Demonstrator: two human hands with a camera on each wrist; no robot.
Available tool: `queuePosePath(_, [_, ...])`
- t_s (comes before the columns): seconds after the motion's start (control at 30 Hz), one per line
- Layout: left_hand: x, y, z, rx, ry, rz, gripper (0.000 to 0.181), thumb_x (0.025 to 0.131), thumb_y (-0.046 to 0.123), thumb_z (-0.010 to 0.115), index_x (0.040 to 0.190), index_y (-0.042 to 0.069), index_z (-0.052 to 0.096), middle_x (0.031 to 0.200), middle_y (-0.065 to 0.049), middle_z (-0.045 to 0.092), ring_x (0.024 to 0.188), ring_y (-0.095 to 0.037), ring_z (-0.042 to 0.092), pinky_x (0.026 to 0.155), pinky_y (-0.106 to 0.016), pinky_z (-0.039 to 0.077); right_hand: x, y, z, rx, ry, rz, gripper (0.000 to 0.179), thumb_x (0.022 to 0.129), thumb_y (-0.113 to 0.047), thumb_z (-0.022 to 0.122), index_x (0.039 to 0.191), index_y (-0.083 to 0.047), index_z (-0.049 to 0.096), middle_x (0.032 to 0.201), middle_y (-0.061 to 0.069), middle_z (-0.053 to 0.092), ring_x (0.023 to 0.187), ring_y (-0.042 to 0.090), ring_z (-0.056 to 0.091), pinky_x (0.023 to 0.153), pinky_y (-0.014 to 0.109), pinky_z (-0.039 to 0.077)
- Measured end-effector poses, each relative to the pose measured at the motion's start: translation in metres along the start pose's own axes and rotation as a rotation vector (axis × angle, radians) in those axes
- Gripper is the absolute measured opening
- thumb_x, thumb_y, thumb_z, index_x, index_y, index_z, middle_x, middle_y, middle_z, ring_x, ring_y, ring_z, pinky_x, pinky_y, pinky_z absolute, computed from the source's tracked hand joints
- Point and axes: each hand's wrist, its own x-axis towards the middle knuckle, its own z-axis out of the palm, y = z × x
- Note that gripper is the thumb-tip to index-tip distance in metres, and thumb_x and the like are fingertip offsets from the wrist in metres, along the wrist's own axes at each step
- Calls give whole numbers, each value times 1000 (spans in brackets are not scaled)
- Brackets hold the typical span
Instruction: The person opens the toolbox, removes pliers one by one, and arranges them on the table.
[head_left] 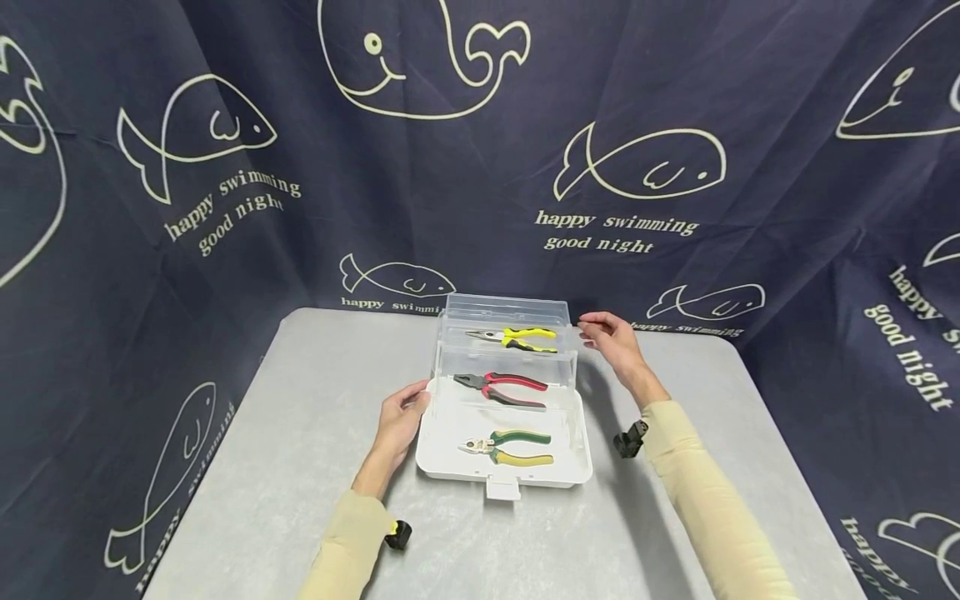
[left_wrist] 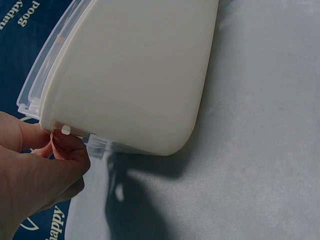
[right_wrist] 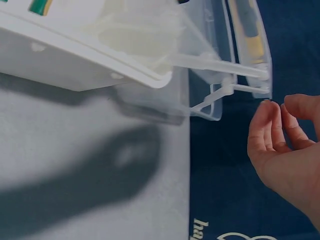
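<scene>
A white toolbox [head_left: 457, 473] stands unfolded on the table, with clear stepped trays [head_left: 506, 364] and a clear lid [head_left: 510, 310] raised at the back. Yellow-and-black long-nose pliers [head_left: 528, 335] lie in the upper tray. Below them are red-and-black pliers [head_left: 517, 392], and green-and-yellow pliers [head_left: 521, 448] rest in the white base. With thumb and fingers, my left hand [head_left: 399, 423] pinches the box's back left corner, seen also in the left wrist view. My right hand [head_left: 611, 343], fingers loosely bent, is just beside the upper tray's right end, holding nothing.
The grey table [head_left: 300, 467] carries the box near its back edge. Behind it hangs a dark blue curtain [head_left: 480, 183] with fish drawings. A white latch [head_left: 502, 488] sticks out at the box's front.
</scene>
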Motion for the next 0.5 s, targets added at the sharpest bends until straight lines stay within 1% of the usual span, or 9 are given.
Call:
queuePosePath(0.07, [-1, 0, 0, 0, -4, 1, 33, 103, 9, 61, 134, -1, 65, 126, -17, 62, 107, -21, 58, 86, -24, 49, 0, -6, -1, 2, -13, -11, 27, 101, -7, 63, 123, 10, 61, 90, -10, 71, 84, 7, 69, 78, 23, 57])
queuePosePath(0.13, [-1, 0, 0, -1, -6, 2, 34, 103, 9, 61, 134, -2, 65, 126, -18, 62, 107, -22, 58, 86, -25, 49, -3, -15, 0, -3, -28, -10, 28, 101, -6, 64, 123, 12, 61, 86, -14, 69, 81, 6, 68, 79, 25, 58])
queuePosePath(0.2, [-1, 0, 0, -2, -6, 4, 34, 103, 9, 61, 134, -2, 64, 126, -18, 62, 107, -22, 58, 86, -25, 49, -6, -26, 1, -8, -42, -4, 28, 100, -5, 64, 122, 13, 61, 86, -13, 69, 80, 5, 67, 80, 28, 59])
queuePosePath(0.3, [-1, 0, 0, -2, -3, 8, 34, 103, 9, 61, 134, -3, 64, 123, -16, 63, 105, -20, 58, 84, -22, 49, -13, -41, 4, -31, -70, 0, 33, 101, -5, 64, 125, 16, 59, 94, -2, 71, 85, 11, 68, 85, 35, 58])
queuePosePath(0.37, [-1, 0, 0, -5, -1, 8, 33, 103, 8, 61, 134, -3, 65, 122, -15, 63, 103, -18, 58, 83, -20, 48, -15, -48, 6, -48, -92, -2, 34, 101, -6, 63, 126, 16, 58, 98, 1, 70, 89, 14, 68, 87, 37, 58])
queuePosePath(0.43, [0, 1, 0, -9, 0, 10, 32, 103, 7, 61, 133, -3, 65, 121, -15, 64, 102, -17, 58, 82, -19, 48, -13, -49, 7, -53, -117, -11, 36, 101, -7, 63, 128, 17, 57, 97, 0, 70, 91, 16, 68, 89, 37, 58])
queuePosePath(0.5, [0, 1, 0, -11, 0, 12, 32, 102, 6, 61, 133, -3, 65, 120, -15, 64, 102, -16, 58, 82, -19, 48, -10, -46, 9, -51, -135, -20, 36, 101, -8, 64, 128, 15, 58, 94, -5, 69, 91, 16, 68, 89, 38, 58])
